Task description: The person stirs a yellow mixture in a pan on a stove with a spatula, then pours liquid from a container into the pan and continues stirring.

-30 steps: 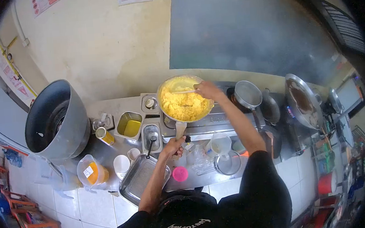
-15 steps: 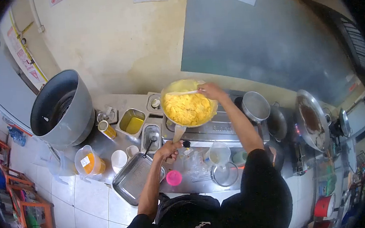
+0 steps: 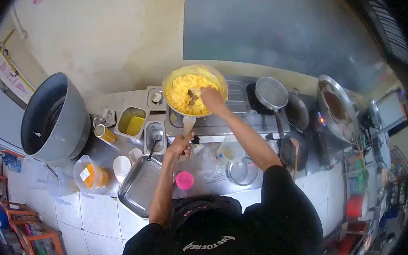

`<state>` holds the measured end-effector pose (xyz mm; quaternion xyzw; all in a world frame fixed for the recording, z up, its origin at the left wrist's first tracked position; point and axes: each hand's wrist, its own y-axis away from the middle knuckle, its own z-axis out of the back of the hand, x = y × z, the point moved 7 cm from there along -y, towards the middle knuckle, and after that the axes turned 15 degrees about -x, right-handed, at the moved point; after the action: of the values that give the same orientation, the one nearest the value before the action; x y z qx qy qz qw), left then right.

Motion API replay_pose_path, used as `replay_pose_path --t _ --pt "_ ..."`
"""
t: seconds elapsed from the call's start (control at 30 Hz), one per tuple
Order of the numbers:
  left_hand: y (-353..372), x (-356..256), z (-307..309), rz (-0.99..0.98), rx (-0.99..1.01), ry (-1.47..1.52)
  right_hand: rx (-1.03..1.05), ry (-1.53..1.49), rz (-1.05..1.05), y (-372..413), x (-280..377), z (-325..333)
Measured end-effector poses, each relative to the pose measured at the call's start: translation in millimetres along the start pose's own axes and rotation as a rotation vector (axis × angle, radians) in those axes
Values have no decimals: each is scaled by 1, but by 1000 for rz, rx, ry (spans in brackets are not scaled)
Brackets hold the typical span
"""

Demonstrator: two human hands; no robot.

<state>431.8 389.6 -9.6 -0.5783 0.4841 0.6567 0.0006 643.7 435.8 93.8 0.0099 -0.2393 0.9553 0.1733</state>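
A round pan (image 3: pixel 223 83) full of yellow scrambled egg (image 3: pixel 179 90) is held over the steel stove top. My left hand (image 3: pixel 181 147) is wrapped round its pale handle (image 3: pixel 189 124). Above the egg, my right hand (image 3: pixel 212 99) is closed on a pale utensil (image 3: pixel 195 91), most of which my fingers hide. Where the utensil meets the egg, a darker patch of pan bottom shows. Left of the pan sit a steel container of yellow liquid (image 3: pixel 136 125) and a smaller one with a black ladle (image 3: pixel 155 140).
A large grey pot (image 3: pixel 76 118) stands at the left, near a jug of orange liquid (image 3: pixel 98 178). A wire-mesh tray (image 3: pixel 139 187) and a pink cup (image 3: pixel 184 180) lie in front. Rightward are a saucepan (image 3: pixel 271 92), a dark pan (image 3: pixel 296 112) and a large wok (image 3: pixel 339 107).
The utensil has swung from lying nearly level across the pan's back to dipping into the egg, with my right hand now over the pan. The whole view has shifted slightly.
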Motion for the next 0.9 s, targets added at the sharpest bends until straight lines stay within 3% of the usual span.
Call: replay_pose_path --t 0.03,0.17,0.27,0.3,0.37,0.53,0.63,0.7,0.9 --pt "2 2 2 3 2 -6 8 -33 -90 -11 -10 4" --pt "2 -1 1 -58 4 66 169 116 -33 -2 -1 124" --pt "4 -4 -4 -86 123 102 100 187 -16 30 18 98" --pt "5 -3 -3 -86 127 97 98 188 -22 35 17 58" --pt "7 -4 -5 -74 122 91 -273 4 -51 39 11 1" --pt "2 -3 1 -87 71 29 -32 103 -225 -22 -41 17" --pt "2 -3 3 -99 67 33 105 163 -61 -26 -20 106" --pt "3 -4 4 -119 47 40 397 142 -30 11 2 120" --pt "1 3 -3 -109 9 3 29 -91 -104 39 49 28"
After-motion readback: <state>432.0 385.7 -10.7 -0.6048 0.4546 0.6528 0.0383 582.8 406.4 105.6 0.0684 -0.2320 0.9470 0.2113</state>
